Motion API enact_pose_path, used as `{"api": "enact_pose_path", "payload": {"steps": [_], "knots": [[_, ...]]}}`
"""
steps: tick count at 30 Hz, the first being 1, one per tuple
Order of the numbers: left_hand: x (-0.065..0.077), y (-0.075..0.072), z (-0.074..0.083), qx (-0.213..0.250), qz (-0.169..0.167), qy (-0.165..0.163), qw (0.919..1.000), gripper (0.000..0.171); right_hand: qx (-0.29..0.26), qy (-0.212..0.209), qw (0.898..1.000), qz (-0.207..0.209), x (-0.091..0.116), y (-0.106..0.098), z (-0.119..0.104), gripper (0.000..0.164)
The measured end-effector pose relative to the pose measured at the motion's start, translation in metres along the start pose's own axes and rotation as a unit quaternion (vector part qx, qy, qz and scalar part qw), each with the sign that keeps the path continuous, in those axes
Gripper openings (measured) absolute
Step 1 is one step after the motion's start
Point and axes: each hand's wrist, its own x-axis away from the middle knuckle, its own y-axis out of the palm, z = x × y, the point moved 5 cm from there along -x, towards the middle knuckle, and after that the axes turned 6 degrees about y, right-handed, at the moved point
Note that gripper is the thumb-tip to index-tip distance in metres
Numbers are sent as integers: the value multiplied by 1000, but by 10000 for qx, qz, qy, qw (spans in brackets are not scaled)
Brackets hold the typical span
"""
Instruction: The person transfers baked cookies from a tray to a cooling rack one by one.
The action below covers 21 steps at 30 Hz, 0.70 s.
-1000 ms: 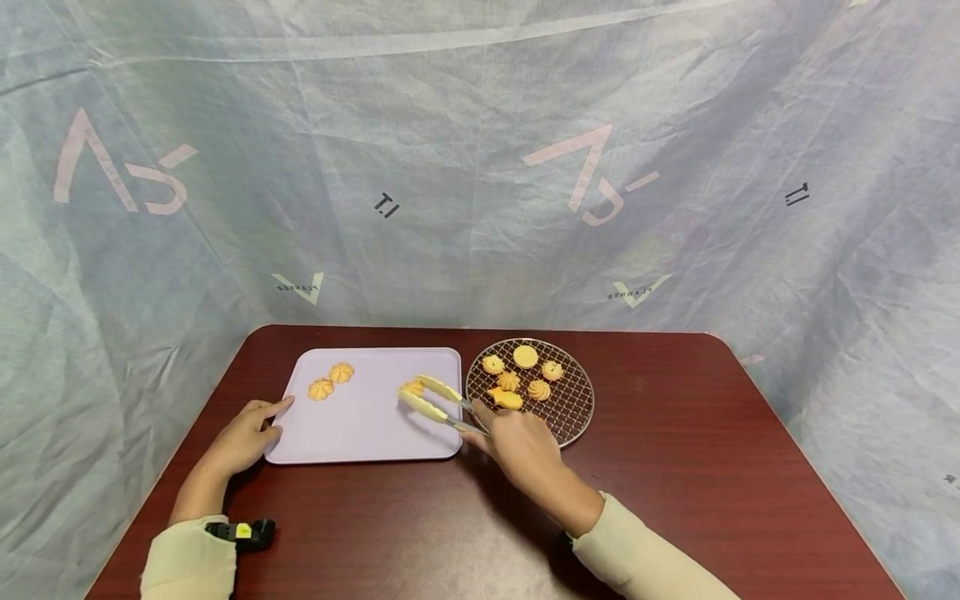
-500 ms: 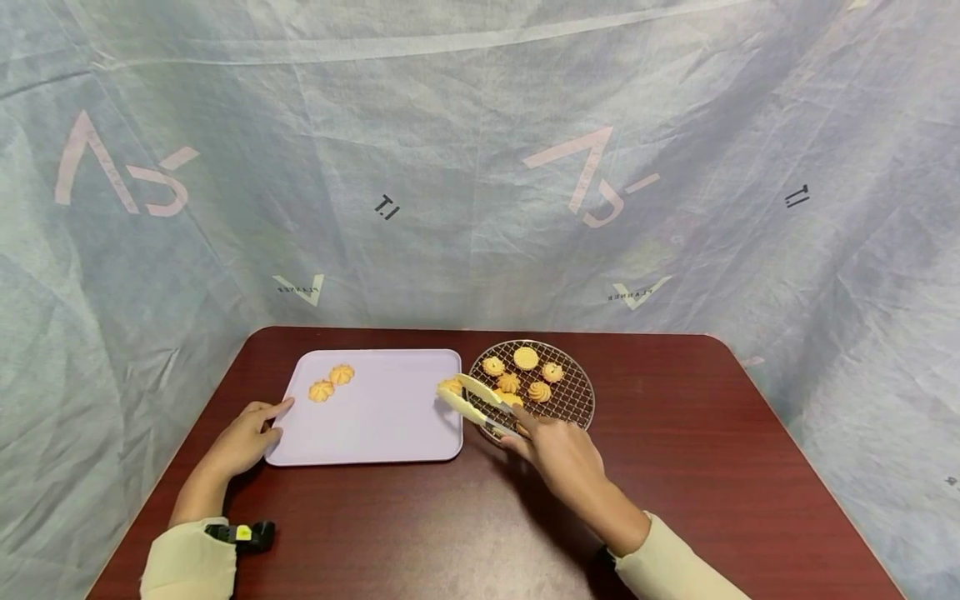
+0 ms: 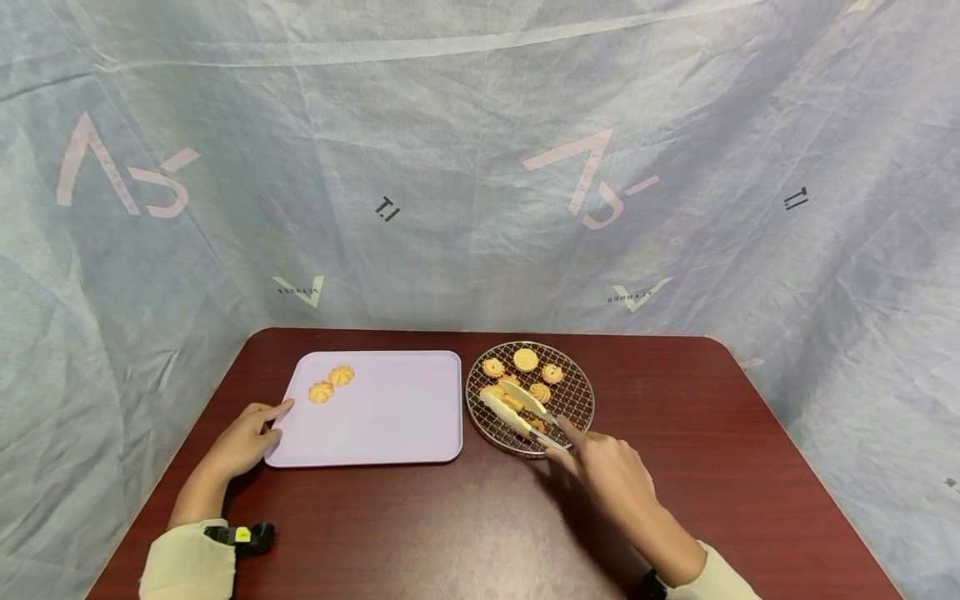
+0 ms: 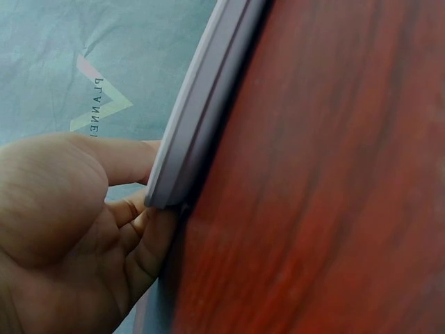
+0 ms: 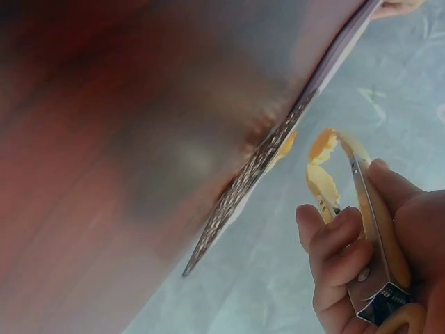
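My left hand [image 3: 242, 439] grips the left edge of a pale lilac tray [image 3: 382, 425], its thumb and fingers around the rim in the left wrist view. Two flower-shaped cookies [image 3: 321, 392] lie on the tray's far left part. With my right hand [image 3: 613, 473] I hold a pair of tongs [image 3: 510, 417] with cream scalloped tips. Between those tips sits an orange-yellow cookie [image 5: 323, 146], above the round wire rack [image 3: 573, 408]. Several cookies of different shapes [image 3: 526, 360] rest on the rack; the tongs partly cover some of them.
Tray and rack stand side by side on a dark red wooden table [image 3: 420, 533]. A printed grey-blue cloth [image 3: 465, 167] hangs behind the table and at both sides. A black strap device [image 3: 255, 537] is worn at the left wrist.
My right hand has moved right and nearer, carrying the cookie in the tongs from over the tray to over the rack. My left hand stays at the tray's edge.
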Motion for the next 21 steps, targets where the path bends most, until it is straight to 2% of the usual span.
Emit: {"api": "enact_pose_path", "payload": {"steps": [9,16,21], "knots": [[0,0,2,10,48,133,9999,54,134,51,9996,246,15,-16,23,51],[0,-1,2,-7,33,153,9999,54,219,453,9987,-10,25,-22,42,51],[0,0,1,-10,36,128,9999,54,251,578,9978,-194,30,-24,54,53]]}}
